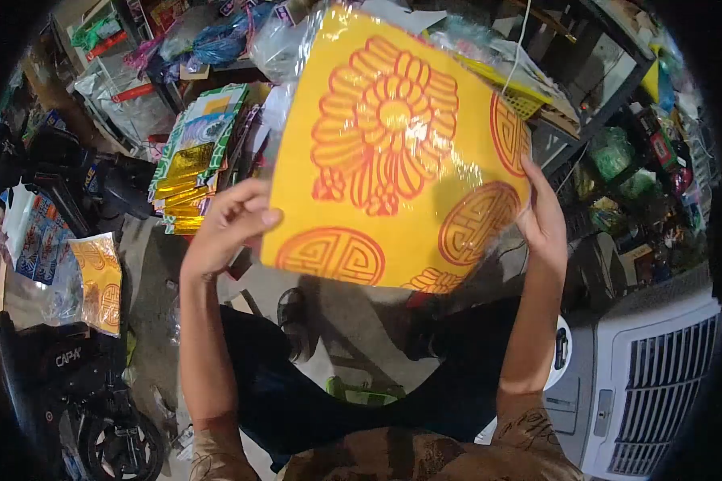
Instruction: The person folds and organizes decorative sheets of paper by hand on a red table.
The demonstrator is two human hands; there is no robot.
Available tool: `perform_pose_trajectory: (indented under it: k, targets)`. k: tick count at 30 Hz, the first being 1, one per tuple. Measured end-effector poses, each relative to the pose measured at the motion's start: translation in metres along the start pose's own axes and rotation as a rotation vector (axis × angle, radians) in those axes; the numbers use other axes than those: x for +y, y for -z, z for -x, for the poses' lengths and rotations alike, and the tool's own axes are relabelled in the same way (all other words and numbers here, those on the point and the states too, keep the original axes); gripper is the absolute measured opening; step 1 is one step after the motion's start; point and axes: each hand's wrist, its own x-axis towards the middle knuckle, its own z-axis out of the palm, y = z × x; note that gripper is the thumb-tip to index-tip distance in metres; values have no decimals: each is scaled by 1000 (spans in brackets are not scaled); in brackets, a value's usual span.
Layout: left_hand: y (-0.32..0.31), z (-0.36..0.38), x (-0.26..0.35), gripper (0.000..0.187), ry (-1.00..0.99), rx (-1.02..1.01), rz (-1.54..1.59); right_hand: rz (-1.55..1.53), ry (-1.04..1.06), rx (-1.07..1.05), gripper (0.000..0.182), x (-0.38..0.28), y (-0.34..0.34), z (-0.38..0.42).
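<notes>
A yellow sheet packet (pixel 465 96) in clear, shiny plastic is held up in front of me, tilted, with a red-outlined flower and round red emblems printed on it. My left hand (pixel 229 224) is closed at its lower left edge, the thumb tip lying over the border and the other fingers curled, partly behind it. On the opposite side, my right hand (pixel 544 210) grips the right edge; most of its fingers are hidden behind the packet. Beyond my left hand lies a stack of colourful paper packets (pixel 204 132) with gold foil strips (pixel 186 180).
A smaller yellow printed packet (pixel 100 280) rests at the left, above a black wheeled vehicle (pixel 72 361). A grey-white vented appliance (pixel 658 377) stands at the lower right. Bagged goods (pixel 225 40) crowd the back, and more plastic-wrapped items (pixel 618 156) fill the right side.
</notes>
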Motion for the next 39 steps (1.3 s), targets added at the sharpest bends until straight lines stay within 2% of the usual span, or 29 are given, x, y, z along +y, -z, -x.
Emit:
perform_pose_trajectory:
  k: [2, 4, 6, 7, 10, 13, 23, 26, 29, 35, 39]
  targets:
    - [-22, -5, -5, 33, 38, -19, -10, 55, -12, 87, 39, 16, 15, -4]
    - [-22, -13, -29, 38, 159, 21, -89, 175, -92, -67, 40, 24, 26, -2]
    - [-36, -21, -35, 38, 115, 76, 27, 221, -107, -146, 40, 28, 32, -6]
    - [-45, -25, -34, 39, 89, 107, 88, 250, -88, -63, 39, 27, 22, -3]
    - [-57, -35, -32, 38, 4, 270, 108, 287, -40, -105, 39, 26, 16, -3]
    - [-51, -40, -34, 36, 13, 318, 119, 424, 60, -58, 40, 36, 15, -7]
    - [-36, -49, -45, 28, -15, 476, 179, 445, 20, -14, 37, 62, 13, -6]
    - [-30, -50, -43, 28, -15, 537, 208, 560, 39, -28, 35, 67, 1, 1]
    - [-22, -52, -45, 31, -32, 577, 252, 569, 60, -146, 34, 67, -13, 7]
    - [-13, -50, -50, 34, 20, 642, 212, 575, 62, -134, 35, 69, -22, 13]
    - [-5, -50, -46, 42, -25, 678, 7, 541, 103, -171, 35, 69, -30, 18]
